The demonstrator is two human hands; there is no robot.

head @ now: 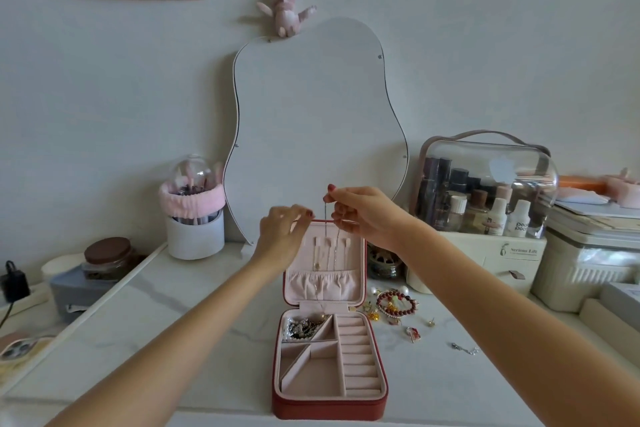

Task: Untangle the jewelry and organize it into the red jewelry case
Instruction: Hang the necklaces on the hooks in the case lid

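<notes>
The red jewelry case lies open on the table, its pink-lined lid standing upright. My right hand pinches a thin chain necklace just above the lid's top edge; the chain hangs down in front of the lid's hooks. My left hand is at the lid's upper left corner with curled fingers; whether it grips the rim is unclear. A tangle of silver jewelry fills the case's top left compartment. A red bead bracelet, earrings and charms lie on the table to the right of the case.
A wavy mirror leans against the wall behind the case. A brush holder stands back left, a clear cosmetics box back right. A small chain piece lies at right. Boxes crowd the right edge.
</notes>
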